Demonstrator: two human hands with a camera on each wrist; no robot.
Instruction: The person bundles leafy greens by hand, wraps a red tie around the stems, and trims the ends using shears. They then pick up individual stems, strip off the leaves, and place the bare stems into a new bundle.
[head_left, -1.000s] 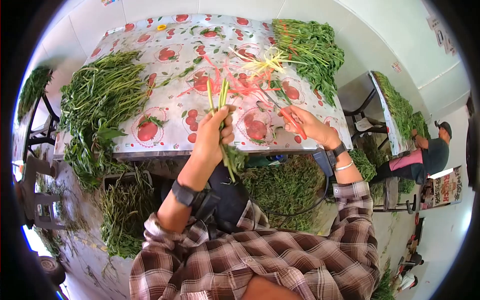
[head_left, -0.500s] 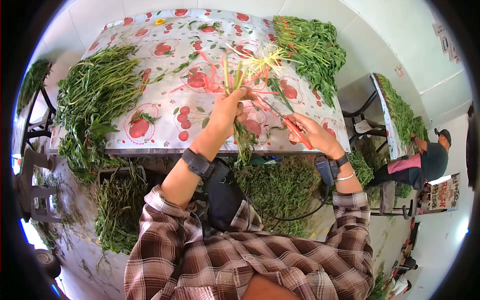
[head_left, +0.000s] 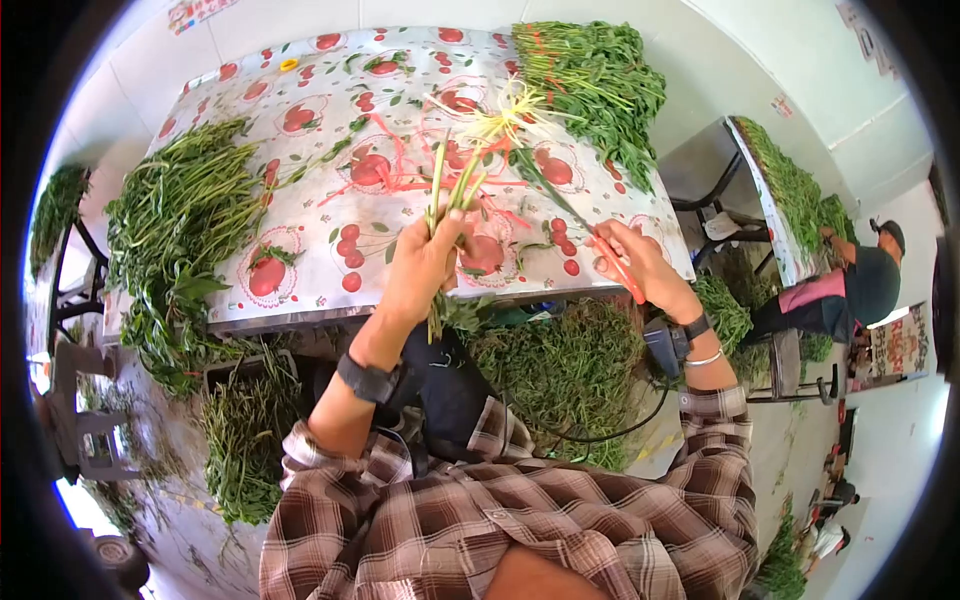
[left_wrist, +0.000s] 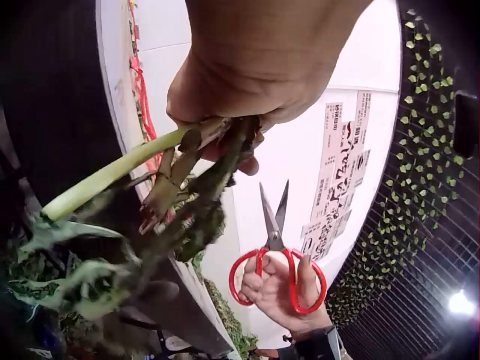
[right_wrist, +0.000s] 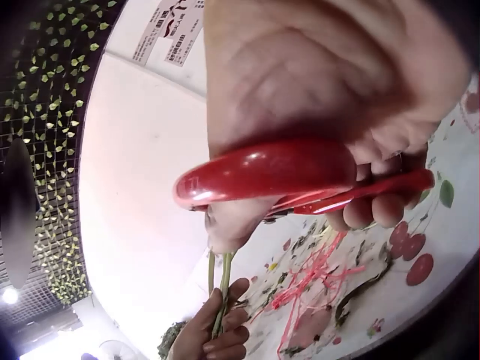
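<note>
Over the table's front edge, my left hand (head_left: 422,268) grips a small bunch of leafy green stems (head_left: 437,190). The cut ends point up, and leaves hang below the fist. In the left wrist view, one pale thick stem (left_wrist: 112,174) sticks out beside darker, wilted leaves (left_wrist: 202,202). My right hand (head_left: 648,268) holds red-handled scissors (head_left: 622,268), fingers and thumb through the loops. Their blades (left_wrist: 274,217) stand slightly apart, with nothing between them, and are away from the bunch. In the right wrist view a red loop (right_wrist: 270,176) circles the thumb.
Pink plastic strips (head_left: 385,180) and a pale yellow bundle of ties (head_left: 512,112) lie on the fruit-patterned tablecloth (head_left: 320,200). Heaped greens (head_left: 180,210) cover its left side; tied bunches (head_left: 595,90) lie back right. Below is a crate (head_left: 250,370) of stems. Another person (head_left: 865,285) works at right.
The left hand moved right with the bunch, close to the scissors, then came back left and nearer the body. The scissors stay in the right hand, now farther from the stems.
</note>
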